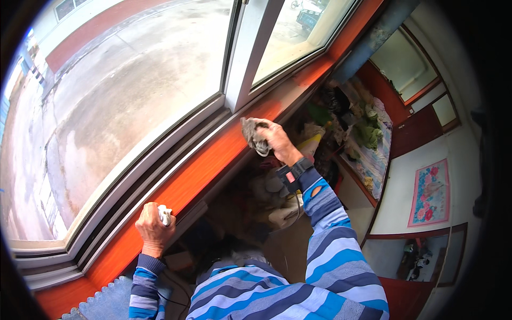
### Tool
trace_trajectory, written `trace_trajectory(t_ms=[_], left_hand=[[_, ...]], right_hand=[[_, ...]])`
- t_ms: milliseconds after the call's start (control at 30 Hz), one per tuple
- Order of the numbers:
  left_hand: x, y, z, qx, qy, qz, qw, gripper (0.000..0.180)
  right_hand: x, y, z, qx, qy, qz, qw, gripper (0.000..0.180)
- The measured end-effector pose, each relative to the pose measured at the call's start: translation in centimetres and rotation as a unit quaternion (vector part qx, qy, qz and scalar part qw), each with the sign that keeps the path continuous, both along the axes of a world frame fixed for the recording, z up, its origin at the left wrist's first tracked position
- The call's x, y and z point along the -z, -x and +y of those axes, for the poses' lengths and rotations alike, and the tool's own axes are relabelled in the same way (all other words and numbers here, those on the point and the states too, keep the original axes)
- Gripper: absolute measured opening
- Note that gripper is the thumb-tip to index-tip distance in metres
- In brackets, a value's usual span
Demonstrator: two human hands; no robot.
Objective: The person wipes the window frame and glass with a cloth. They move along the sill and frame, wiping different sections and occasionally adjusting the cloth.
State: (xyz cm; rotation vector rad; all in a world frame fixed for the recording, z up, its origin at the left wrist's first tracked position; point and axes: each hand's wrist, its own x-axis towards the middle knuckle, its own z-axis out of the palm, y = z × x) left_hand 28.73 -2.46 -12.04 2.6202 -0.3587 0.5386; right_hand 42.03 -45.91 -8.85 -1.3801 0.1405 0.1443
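Note:
My right hand [277,140] is closed on a grey rag [253,134] and presses it against the orange-red window sill [202,170], just below the white upright window post [250,48]. A dark strap with a small device sits on that wrist. My left hand [153,226] rests on the sill's inner edge further left, closed around a small white crumpled cloth [165,214]. Both arms wear blue and grey striped sleeves.
Large window panes [133,90] look out on a concrete yard. Under the sill stand cluttered shelves with bags, bottles and soft items [346,128]. A floral picture [431,193] hangs on the white wall at right. A blue mat [109,301] lies at lower left.

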Motion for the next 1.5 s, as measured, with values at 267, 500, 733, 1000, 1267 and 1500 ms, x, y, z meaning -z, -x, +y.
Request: trace_trajectory(t_ms=[267, 500, 733, 1000, 1267, 1500], left_hand=[[0.4, -0.1, 0.0, -0.002, -0.009, 0.011, 1.0, 0.034], [0.4, -0.2, 0.1, 0.005, 0.007, 0.007, 1.0, 0.033], [-0.1, -0.3, -0.1, 0.012, 0.012, 0.005, 1.0, 0.032], [0.6, -0.2, 0.1, -0.001, 0.005, 0.021, 1.0, 0.032], [0.2, -0.2, -0.1, 0.012, -0.004, 0.046, 0.999, 0.029], [0.9, -0.1, 0.4, 0.027, -0.001, 0.041, 0.999, 0.03]], right_hand=[[0.7, 1.4, -1.5, 0.005, -0.302, 0.009, 0.953, 0.037], [-2.6, 1.8, -2.1, 0.025, -0.255, 0.071, 0.964, 0.034], [-5.1, 8.1, -0.2, -0.11, -0.173, 0.036, 0.978, 0.073], [1.9, 19.7, -0.4, -0.063, -0.024, 0.167, 0.984, 0.074], [7.0, 37.5, -8.1, 0.066, 0.069, 0.308, 0.947, 0.051], [11.7, 50.9, -16.9, 0.268, 0.075, 0.357, 0.892, 0.039]])
